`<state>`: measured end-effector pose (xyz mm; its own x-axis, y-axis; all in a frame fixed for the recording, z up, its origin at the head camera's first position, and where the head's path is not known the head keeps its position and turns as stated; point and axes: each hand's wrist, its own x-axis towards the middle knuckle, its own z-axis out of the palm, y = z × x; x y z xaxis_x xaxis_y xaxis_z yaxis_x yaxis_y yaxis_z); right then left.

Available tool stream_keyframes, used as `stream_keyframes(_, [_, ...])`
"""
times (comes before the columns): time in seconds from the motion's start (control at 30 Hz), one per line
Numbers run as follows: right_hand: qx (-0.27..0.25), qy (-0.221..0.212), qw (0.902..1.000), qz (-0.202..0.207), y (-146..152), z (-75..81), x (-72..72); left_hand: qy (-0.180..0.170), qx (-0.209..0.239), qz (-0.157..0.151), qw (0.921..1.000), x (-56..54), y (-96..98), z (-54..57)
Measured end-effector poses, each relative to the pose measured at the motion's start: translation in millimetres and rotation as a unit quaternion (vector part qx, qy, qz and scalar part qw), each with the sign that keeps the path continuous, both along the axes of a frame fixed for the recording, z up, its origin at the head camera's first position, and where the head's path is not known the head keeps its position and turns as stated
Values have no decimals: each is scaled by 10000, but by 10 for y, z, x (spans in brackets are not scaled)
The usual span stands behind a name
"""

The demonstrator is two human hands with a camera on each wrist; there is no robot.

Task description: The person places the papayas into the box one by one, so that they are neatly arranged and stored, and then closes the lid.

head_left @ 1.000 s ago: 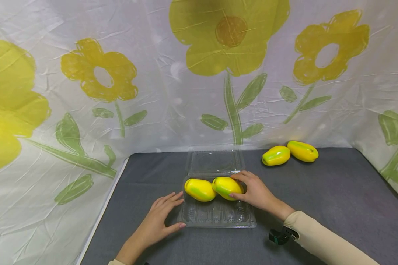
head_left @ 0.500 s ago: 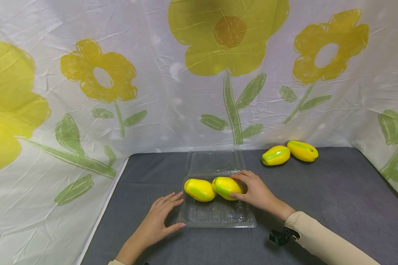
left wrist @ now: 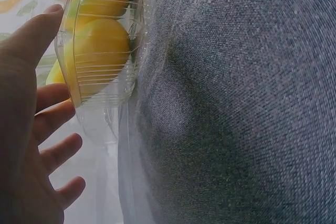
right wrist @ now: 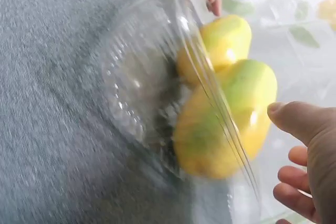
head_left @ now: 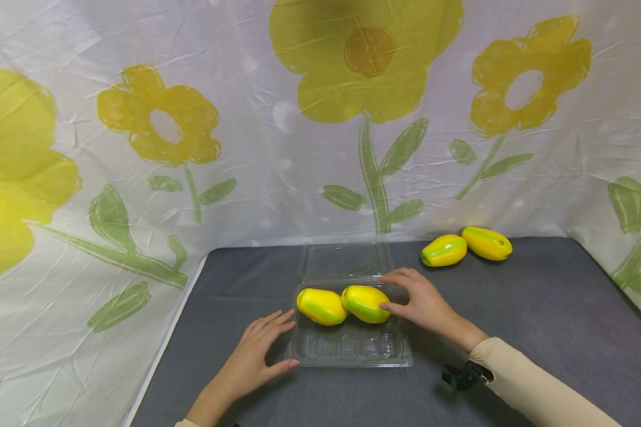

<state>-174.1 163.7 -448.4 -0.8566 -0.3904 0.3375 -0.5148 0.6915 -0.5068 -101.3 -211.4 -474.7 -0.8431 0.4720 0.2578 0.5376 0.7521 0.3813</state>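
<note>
Two yellow-green papayas point(head_left: 321, 306) point(head_left: 365, 303) lie side by side in the back half of a clear plastic clamshell box point(head_left: 347, 356), whose lid point(head_left: 346, 261) is folded back. My right hand point(head_left: 424, 302) is spread at the right papaya; in the right wrist view its thumb point(right wrist: 299, 121) is close to the fruit, with the other fingers apart from it. My left hand point(head_left: 251, 356) is at the box's left edge with fingers extended and holds nothing. In the left wrist view its fingertips point(left wrist: 62, 90) are at the rim, and I cannot tell whether they touch it.
Two more papayas point(head_left: 444, 250) point(head_left: 487, 243) lie together at the back right of the grey cloth-covered table point(head_left: 513, 308). A flowered curtain point(head_left: 278, 178) hangs behind the table and along its sides. A black band point(head_left: 466, 376) is on the right wrist.
My right hand has let go of the right papaya and drawn back slightly to the right, its fingers spreading. The papayas, box and left hand stay in place.
</note>
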Motion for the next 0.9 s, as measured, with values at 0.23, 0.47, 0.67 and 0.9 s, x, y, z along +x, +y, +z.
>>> stream_keyframes(0.23, [10,5,10000,-71,194,24,-58,-29,19,-2,10000,9,1,4])
stream_keyframes(0.47, [112,-74,9996,-262,454,48,-139,-70,-3,31,10000,6,7,14])
stream_keyframes(0.67, [269,-187,9986,-419,655,87,-199,-13,2,-12,10000,5,2,20])
stream_keyframes(0.9, [431,-263,9972,-556,876,88,-301,-30,-9,-11,10000,7,4,21])
